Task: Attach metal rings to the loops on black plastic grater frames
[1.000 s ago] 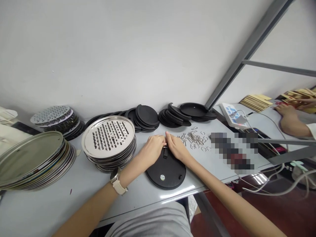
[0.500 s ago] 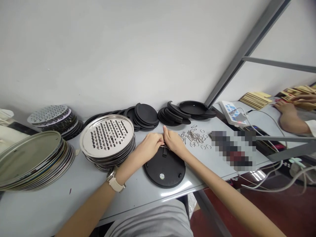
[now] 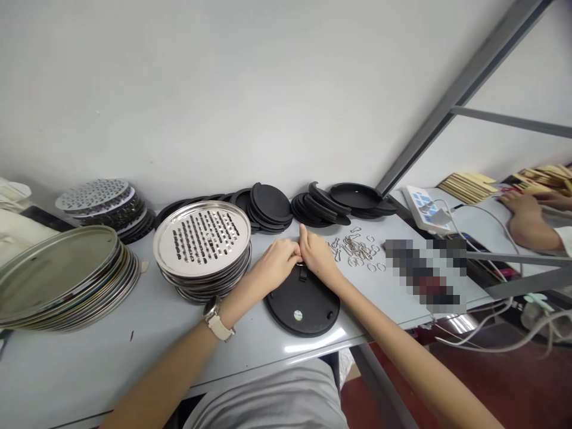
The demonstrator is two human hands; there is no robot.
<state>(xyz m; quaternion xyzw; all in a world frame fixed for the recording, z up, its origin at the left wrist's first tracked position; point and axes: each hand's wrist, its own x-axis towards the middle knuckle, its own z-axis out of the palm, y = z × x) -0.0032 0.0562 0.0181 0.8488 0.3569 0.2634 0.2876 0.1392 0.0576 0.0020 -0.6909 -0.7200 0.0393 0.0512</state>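
A round black plastic disc [image 3: 304,307] with a small pale sticker lies on the table in front of me. At its far edge, a thin metal ring [image 3: 300,263] shows by a short black tab [image 3: 302,274]. My left hand [image 3: 281,260] is closed, its fingertips pinching at the ring from the left. My right hand [image 3: 318,255] is also closed on the ring, thumb pointing up and pressed against the left fingers. Most of the ring is hidden by the fingers. Loose metal rings and clips [image 3: 357,250] lie in a pile right of my right hand.
A stack of round metal grater plates [image 3: 203,238] stands left of the disc. Black round parts [image 3: 270,205] line the wall. Further left is a stack of large discs [image 3: 58,274]. A grey metal frame [image 3: 451,113] rises at right; beyond it are a co-worker's hands [image 3: 521,205].
My fingers have drawn closer together over the ring, which shows less than before. The view has shifted slightly; the disc still lies in front of me.
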